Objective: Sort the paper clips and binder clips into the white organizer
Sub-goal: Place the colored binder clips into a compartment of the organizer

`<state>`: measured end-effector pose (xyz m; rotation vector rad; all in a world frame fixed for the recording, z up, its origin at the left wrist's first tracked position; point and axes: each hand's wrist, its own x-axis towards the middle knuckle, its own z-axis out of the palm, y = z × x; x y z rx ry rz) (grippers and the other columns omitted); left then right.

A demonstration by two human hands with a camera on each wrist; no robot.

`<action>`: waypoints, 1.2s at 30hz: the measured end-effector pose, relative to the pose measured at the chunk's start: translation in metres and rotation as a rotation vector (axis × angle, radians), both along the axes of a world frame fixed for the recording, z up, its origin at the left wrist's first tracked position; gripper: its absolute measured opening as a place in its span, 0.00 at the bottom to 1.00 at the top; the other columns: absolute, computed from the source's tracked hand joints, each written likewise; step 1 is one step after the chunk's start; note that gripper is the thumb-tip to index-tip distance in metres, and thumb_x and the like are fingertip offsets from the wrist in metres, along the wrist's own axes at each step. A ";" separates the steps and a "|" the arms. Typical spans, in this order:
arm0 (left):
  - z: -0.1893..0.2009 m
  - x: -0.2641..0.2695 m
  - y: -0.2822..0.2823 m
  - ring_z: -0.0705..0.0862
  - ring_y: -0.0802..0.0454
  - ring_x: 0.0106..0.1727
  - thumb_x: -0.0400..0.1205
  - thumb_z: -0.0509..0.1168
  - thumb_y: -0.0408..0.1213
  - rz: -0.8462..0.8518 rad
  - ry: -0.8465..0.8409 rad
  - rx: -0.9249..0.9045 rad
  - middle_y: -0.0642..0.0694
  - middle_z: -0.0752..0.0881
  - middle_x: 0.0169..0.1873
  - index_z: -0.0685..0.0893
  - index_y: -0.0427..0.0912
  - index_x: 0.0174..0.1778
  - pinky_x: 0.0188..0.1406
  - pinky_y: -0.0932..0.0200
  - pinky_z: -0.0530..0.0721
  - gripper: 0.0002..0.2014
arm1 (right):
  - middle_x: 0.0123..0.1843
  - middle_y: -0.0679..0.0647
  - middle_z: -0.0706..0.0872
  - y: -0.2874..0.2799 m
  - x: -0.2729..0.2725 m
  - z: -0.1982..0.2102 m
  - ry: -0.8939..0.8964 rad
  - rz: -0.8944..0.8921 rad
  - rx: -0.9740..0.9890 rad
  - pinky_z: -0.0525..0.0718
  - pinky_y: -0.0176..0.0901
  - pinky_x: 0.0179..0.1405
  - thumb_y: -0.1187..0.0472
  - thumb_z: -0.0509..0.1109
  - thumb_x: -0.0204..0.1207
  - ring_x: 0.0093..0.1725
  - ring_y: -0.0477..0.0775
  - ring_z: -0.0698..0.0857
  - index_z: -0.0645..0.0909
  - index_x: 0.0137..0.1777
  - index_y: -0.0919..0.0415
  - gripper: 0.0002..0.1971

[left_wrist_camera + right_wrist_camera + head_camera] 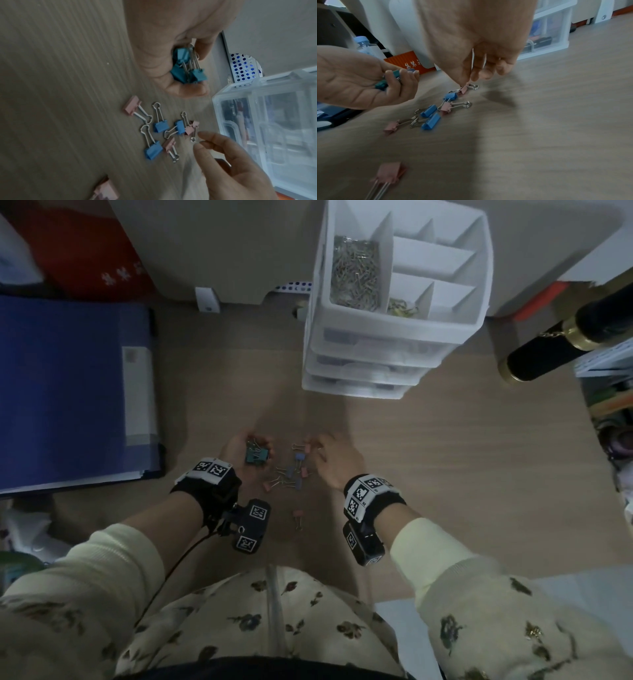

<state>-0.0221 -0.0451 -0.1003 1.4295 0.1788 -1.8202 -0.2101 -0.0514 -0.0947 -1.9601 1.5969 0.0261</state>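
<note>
My left hand (247, 445) is palm up and grips a bunch of teal binder clips (255, 456) (186, 67). Blue binder clips (160, 126) and pink binder clips (131, 105) lie loose on the wooden table between my hands. My right hand (317, 447) (471, 79) points down, fingertips just at the farthest pink clip (463, 90), holding nothing that I can see. One more pink clip (297, 517) lies apart, nearer to me. The white organizer (404, 320) stands behind, with paper clips (356, 275) in its long left compartment and a few yellowish clips (402, 306) in a front one.
A blue folder (68, 392) fills the table's left side. A black cylinder with gold bands (555, 344) lies at the right. Clear drawers (274, 121) sit under the organizer's top tray. An orange box (412, 65) and a bottle (363, 44) stand behind my left hand.
</note>
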 end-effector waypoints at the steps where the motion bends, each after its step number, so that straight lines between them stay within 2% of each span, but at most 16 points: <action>1: 0.000 -0.001 0.000 0.82 0.51 0.20 0.84 0.53 0.44 0.003 0.022 -0.004 0.45 0.82 0.22 0.77 0.37 0.35 0.21 0.69 0.79 0.18 | 0.65 0.57 0.75 0.001 0.000 0.000 0.017 -0.003 -0.002 0.77 0.50 0.51 0.59 0.58 0.81 0.61 0.61 0.78 0.75 0.66 0.57 0.15; 6: 0.004 -0.004 0.000 0.85 0.48 0.31 0.86 0.49 0.47 -0.015 0.055 -0.040 0.41 0.86 0.29 0.81 0.32 0.41 0.27 0.64 0.85 0.23 | 0.67 0.59 0.74 0.002 0.000 0.000 0.040 0.011 0.009 0.78 0.53 0.56 0.58 0.56 0.82 0.63 0.63 0.76 0.74 0.68 0.58 0.17; 10: 0.011 -0.009 -0.002 0.85 0.50 0.27 0.85 0.50 0.46 -0.022 0.054 -0.029 0.42 0.86 0.27 0.81 0.33 0.41 0.25 0.66 0.84 0.22 | 0.65 0.59 0.74 0.002 -0.001 0.002 0.002 -0.019 -0.002 0.78 0.52 0.55 0.59 0.54 0.83 0.61 0.63 0.77 0.74 0.65 0.61 0.15; 13: 0.016 -0.016 -0.008 0.83 0.51 0.24 0.84 0.54 0.45 0.010 0.053 -0.017 0.43 0.82 0.27 0.79 0.35 0.37 0.21 0.67 0.80 0.19 | 0.67 0.59 0.76 -0.005 -0.004 0.009 -0.097 -0.096 0.001 0.76 0.49 0.57 0.58 0.54 0.84 0.63 0.61 0.78 0.74 0.67 0.60 0.16; 16: 0.032 -0.029 -0.018 0.80 0.51 0.21 0.84 0.54 0.45 0.008 0.047 -0.032 0.44 0.78 0.28 0.77 0.38 0.35 0.18 0.70 0.76 0.17 | 0.67 0.58 0.78 -0.013 -0.005 0.024 -0.301 -0.219 0.004 0.76 0.48 0.63 0.58 0.54 0.84 0.64 0.58 0.78 0.74 0.69 0.59 0.16; 20: 0.063 -0.051 -0.030 0.79 0.51 0.17 0.85 0.52 0.45 -0.029 0.096 -0.116 0.44 0.80 0.20 0.77 0.38 0.34 0.18 0.72 0.77 0.19 | 0.62 0.58 0.82 -0.028 0.000 0.047 -0.545 -0.352 -0.012 0.72 0.40 0.58 0.59 0.54 0.86 0.59 0.54 0.79 0.77 0.65 0.62 0.15; 23: 0.089 -0.070 -0.041 0.82 0.52 0.26 0.85 0.52 0.45 -0.093 0.113 -0.219 0.44 0.85 0.28 0.81 0.38 0.40 0.26 0.66 0.78 0.19 | 0.55 0.55 0.85 -0.036 0.003 0.069 -0.743 -0.479 0.041 0.80 0.49 0.59 0.55 0.52 0.86 0.55 0.52 0.82 0.77 0.60 0.58 0.14; 26: 0.114 -0.093 -0.057 0.87 0.51 0.37 0.85 0.53 0.41 -0.046 0.261 -0.333 0.42 0.86 0.37 0.81 0.37 0.46 0.33 0.61 0.87 0.15 | 0.47 0.50 0.83 -0.045 0.001 0.095 -0.951 -0.611 0.003 0.83 0.46 0.54 0.57 0.55 0.85 0.50 0.49 0.82 0.81 0.51 0.56 0.12; 27: 0.126 -0.101 -0.062 0.86 0.50 0.40 0.85 0.53 0.40 -0.040 0.335 -0.366 0.42 0.85 0.40 0.80 0.37 0.47 0.36 0.61 0.87 0.13 | 0.47 0.51 0.83 -0.050 0.000 0.105 -0.989 -0.658 -0.036 0.83 0.50 0.55 0.57 0.57 0.83 0.50 0.51 0.82 0.83 0.46 0.53 0.12; 29: 0.149 -0.116 -0.075 0.85 0.51 0.40 0.85 0.51 0.39 -0.041 0.474 -0.422 0.42 0.83 0.38 0.79 0.37 0.46 0.38 0.61 0.87 0.13 | 0.49 0.56 0.85 -0.062 -0.007 0.127 -1.064 -0.739 -0.096 0.82 0.56 0.58 0.55 0.58 0.78 0.53 0.56 0.83 0.83 0.39 0.49 0.13; 33: 0.200 -0.141 -0.105 0.81 0.49 0.40 0.86 0.49 0.38 -0.041 0.578 -0.509 0.42 0.78 0.38 0.76 0.35 0.44 0.48 0.58 0.80 0.13 | 0.43 0.55 0.83 -0.086 -0.026 0.174 -1.443 -0.739 -0.091 0.81 0.41 0.51 0.58 0.49 0.86 0.47 0.51 0.82 0.79 0.42 0.58 0.18; 36: 0.230 -0.155 -0.132 0.78 0.48 0.38 0.88 0.48 0.43 0.034 0.518 -0.480 0.40 0.77 0.37 0.75 0.34 0.43 0.47 0.58 0.78 0.18 | 0.43 0.54 0.82 -0.108 -0.037 0.198 -1.573 -0.709 -0.095 0.79 0.41 0.57 0.56 0.46 0.88 0.49 0.51 0.81 0.78 0.45 0.60 0.20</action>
